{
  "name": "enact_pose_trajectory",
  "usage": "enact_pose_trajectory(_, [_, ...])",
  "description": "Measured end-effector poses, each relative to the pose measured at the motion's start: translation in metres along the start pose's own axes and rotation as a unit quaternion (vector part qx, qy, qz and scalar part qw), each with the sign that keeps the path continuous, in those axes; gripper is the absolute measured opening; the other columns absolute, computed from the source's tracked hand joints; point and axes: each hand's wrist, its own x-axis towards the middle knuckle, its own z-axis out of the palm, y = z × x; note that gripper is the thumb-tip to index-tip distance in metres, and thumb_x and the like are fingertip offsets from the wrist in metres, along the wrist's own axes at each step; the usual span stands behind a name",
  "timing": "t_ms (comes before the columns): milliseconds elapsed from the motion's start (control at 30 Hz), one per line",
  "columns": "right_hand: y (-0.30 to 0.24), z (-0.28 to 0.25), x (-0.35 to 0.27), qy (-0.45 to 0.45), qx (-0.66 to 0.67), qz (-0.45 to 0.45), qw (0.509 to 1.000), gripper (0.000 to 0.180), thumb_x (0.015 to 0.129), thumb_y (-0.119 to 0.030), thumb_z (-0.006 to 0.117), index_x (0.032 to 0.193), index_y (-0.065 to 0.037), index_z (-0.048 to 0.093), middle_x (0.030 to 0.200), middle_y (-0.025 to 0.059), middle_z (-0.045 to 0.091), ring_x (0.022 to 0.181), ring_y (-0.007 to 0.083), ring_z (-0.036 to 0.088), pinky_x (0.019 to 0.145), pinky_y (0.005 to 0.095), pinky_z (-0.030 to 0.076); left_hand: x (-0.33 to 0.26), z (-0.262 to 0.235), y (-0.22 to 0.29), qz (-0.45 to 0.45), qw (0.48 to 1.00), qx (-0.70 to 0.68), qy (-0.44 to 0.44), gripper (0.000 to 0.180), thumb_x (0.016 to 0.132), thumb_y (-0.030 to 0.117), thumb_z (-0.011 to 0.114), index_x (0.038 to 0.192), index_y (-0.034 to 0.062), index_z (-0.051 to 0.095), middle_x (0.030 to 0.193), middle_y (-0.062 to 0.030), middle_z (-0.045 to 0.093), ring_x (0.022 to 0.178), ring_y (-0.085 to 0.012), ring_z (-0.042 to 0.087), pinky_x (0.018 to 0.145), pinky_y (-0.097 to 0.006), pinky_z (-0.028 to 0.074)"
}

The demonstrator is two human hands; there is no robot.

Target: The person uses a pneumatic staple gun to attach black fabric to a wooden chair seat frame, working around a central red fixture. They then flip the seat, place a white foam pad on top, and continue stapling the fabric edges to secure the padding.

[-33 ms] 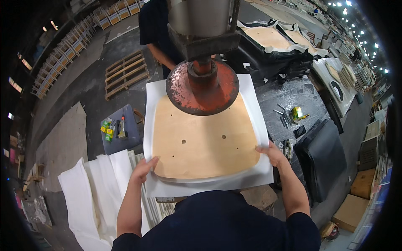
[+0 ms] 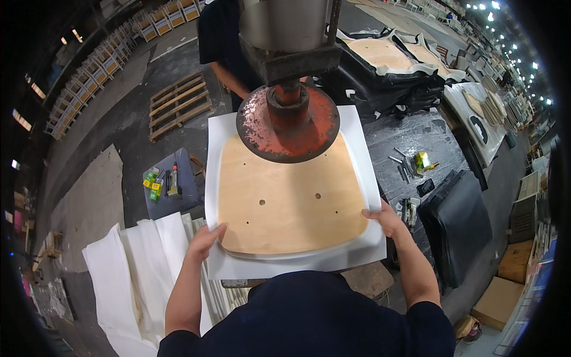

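A pale plywood panel [image 2: 291,229] with rounded corners and several holes lies on a white foam sheet [image 2: 297,268] that extends past its edges. My left hand [image 2: 208,239] grips the near left side, thumb on the panel's edge and fingers around the sheet. On the right side, my right hand [image 2: 388,221] holds in the same manner, its thumb at the wood's edge. Over the far part of the panel hangs a worn red press disc [image 2: 288,140] on a thick shaft, hiding what lies beneath it. Whether the disc touches the wood I cannot tell.
Another person [image 2: 229,53] stands beyond the press. White foam sheets [image 2: 137,268] are stacked at my left, near a small table [image 2: 184,199] with tools. To my right are a plastic-covered table [image 2: 428,134] with metal parts and dark folded covers [image 2: 455,220]. A wooden pallet [image 2: 180,106] lies farther off.
The panel and foam sheet have shifted very slightly under my hands. My grip looks the same.
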Motion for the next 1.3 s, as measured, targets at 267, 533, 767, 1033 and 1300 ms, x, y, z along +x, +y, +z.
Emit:
enact_pose_trajectory(267, [0.010, 0.004, 0.004, 0.085, -0.139, -0.054, 0.985, 0.053, 0.092, -0.005, 0.085, 0.140, -0.001, 0.063, 0.129, 0.0120, 0.075, 0.117, 0.0238, 0.070, 0.104, 0.0391, 0.053, 0.001, 0.024, -0.019, 0.140, 0.935, 0.293, 0.146, 0.062, 0.106, 0.040, 0.066, 0.148, -0.0045, 0.057, 0.131, -0.0290, 0.073, 0.124, -0.0469, 0.070, 0.106, -0.049, 0.053])
enact_pose_trajectory(533, [0.007, 0.022, -0.012, 0.216, -0.335, -0.114, 0.910, 0.066, 0.085, -0.016, 0.090, 0.143, -0.004, 0.061, 0.126, 0.0186, 0.074, 0.113, 0.0346, 0.071, 0.102, 0.0443, 0.055, -0.049, 0.037, -0.011, 0.150, 0.883, 0.405, 0.182, 0.093, 0.095, 0.043, 0.077, 0.166, 0.0005, 0.034, 0.149, -0.0377, 0.056, 0.140, -0.0539, 0.054, 0.116, -0.057, 0.044])
enact_pose_trajectory(767, [0.036, 0.081, -0.086, 0.058, -0.565, -0.363, 0.739, 0.073, 0.075, -0.030, 0.094, 0.140, -0.017, 0.066, 0.154, 0.0218, 0.052, 0.152, 0.0443, 0.043, 0.122, 0.0576, 0.036, -0.100, 0.099, -0.046, 0.425, 0.690, 0.584, -0.046, 0.072, 0.080, 0.032, 0.091, 0.142, 0.0147, 0.060, 0.169, -0.0237, 0.035, 0.164, -0.0458, 0.023, 0.128, -0.071, 0.019])
enact_pose_trajectory(1033, [0.061, 0.126, -0.093, -0.044, -0.581, -0.379, 0.719, 0.021, 0.086, -0.025, 0.084, 0.104, -0.016, 0.082, 0.151, 0.0086, 0.058, 0.149, 0.0350, 0.043, 0.119, 0.0590, 0.036, -0.054, 0.110, -0.030, 0.529, 0.724, 0.436, -0.073, 0.025, 0.085, 0.017, 0.083, 0.105, 0.0100, 0.070, 0.141, -0.0067, 0.066, 0.138, -0.0355, 0.056, 0.108, -0.052, 0.040])
enact_pose_trajectory(1300, [0.038, 0.122, -0.082, -0.063, -0.553, -0.330, 0.763, 0.018, 0.090, -0.025, 0.084, 0.099, -0.010, 0.081, 0.142, 0.0054, 0.064, 0.144, 0.0327, 0.048, 0.118, 0.0523, 0.038, -0.060, 0.115, -0.039, 0.557, 0.699, 0.441, -0.084, 0.025, 0.088, 0.020, 0.080, 0.109, 0.0091, 0.071, 0.148, -0.0139, 0.061, 0.144, -0.0412, 0.051, 0.118, -0.055, 0.039])
